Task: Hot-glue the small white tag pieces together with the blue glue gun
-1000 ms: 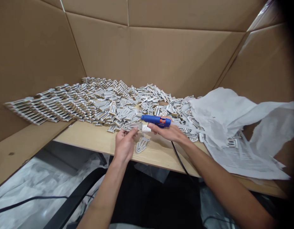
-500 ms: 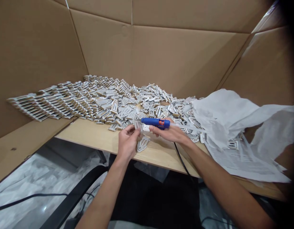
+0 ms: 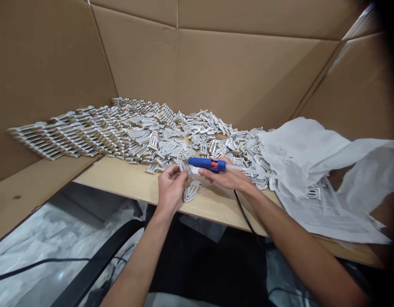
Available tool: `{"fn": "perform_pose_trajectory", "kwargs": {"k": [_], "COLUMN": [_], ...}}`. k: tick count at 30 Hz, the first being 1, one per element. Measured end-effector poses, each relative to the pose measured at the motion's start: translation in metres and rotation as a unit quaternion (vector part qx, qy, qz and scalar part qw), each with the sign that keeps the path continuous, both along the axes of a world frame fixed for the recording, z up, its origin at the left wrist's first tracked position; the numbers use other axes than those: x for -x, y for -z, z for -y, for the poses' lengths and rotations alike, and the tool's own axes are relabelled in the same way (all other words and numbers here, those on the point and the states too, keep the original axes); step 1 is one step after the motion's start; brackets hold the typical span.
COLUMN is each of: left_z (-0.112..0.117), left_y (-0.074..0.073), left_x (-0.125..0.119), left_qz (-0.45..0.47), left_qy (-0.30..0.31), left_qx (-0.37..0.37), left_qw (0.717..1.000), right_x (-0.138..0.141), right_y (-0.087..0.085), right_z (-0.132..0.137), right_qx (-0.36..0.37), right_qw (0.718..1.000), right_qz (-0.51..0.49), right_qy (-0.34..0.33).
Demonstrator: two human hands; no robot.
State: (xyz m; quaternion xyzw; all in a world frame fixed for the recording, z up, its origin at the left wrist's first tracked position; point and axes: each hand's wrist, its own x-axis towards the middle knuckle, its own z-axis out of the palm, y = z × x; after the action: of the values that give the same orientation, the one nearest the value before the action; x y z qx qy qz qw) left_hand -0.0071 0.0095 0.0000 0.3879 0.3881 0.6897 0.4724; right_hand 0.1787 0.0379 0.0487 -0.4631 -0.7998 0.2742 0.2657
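Observation:
My left hand (image 3: 171, 184) pinches a small grey-white arched window-shaped piece (image 3: 183, 163) between thumb and fingers, held upright above the table. In my right hand (image 3: 225, 175) is a blue hot glue gun (image 3: 207, 164), gripped by its handle. The gun's nozzle points left and is at the held piece; whether it touches I cannot tell. A clear glue stick (image 3: 244, 169) sticks out of the gun's back. Just below my hands, a loose arched piece (image 3: 192, 191) lies on the wooden table (image 3: 126, 177).
Stacked rows of arched pieces (image 3: 72, 132) fill the left, with a loose heap (image 3: 209, 123) behind my hands. White paper sheets (image 3: 299, 157) lie crumpled at the right. Cardboard walls (image 3: 241, 76) enclose the table. The gun's black cord (image 3: 244, 213) hangs over the front edge.
My left hand has tilted the arched piece more upright, so more of its face shows by the nozzle. The glue gun has barely moved.

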Motion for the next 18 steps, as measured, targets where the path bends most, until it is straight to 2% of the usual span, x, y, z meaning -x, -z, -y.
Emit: {"fn": "perform_pose_trajectory", "kwargs": {"k": [7,18], "left_z": [0.0012,0.0002], "left_y": [-0.0036,-0.0008], "left_x": [-0.0009,-0.0002], "left_qz": [0.002,0.005], "left_qy": [-0.007,-0.012], "left_qx": [0.007,0.003], "left_qw": [1.000,1.000], "right_x": [0.0021,0.0027], "right_y": [0.0005,0.0000], "right_z": [0.0011,0.0035], "right_qx": [0.003,-0.002], "right_qw": [1.000,1.000], "right_qz": [-0.007,-0.009], "right_qy": [0.006,0.012]}}
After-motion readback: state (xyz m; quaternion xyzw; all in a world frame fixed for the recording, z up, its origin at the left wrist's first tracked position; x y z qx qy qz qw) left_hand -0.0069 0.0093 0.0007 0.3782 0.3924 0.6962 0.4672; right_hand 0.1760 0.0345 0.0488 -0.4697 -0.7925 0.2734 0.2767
